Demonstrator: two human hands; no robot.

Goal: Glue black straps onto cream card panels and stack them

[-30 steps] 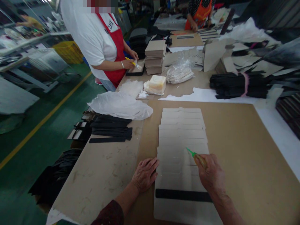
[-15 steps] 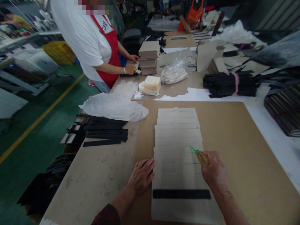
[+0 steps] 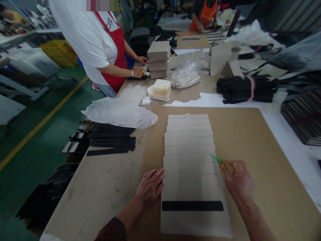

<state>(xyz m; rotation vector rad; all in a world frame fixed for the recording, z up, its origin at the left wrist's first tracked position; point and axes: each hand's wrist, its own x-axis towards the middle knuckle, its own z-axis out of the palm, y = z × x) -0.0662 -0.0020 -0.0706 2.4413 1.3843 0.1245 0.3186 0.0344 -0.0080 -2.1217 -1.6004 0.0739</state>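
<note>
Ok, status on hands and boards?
Right hand gripping green-tipped tool. Left hand at left edge of overlapping grey boards. Black strip across nearest board. White plastic sheet apart from boards.

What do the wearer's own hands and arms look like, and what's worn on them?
Neither the left hand nor the right hand shows a glove, watch or bracelet. A dark maroon sleeve, its pattern too dim to make out, ends on the left forearm. The right forearm is bare down to the picture's edge.
</note>
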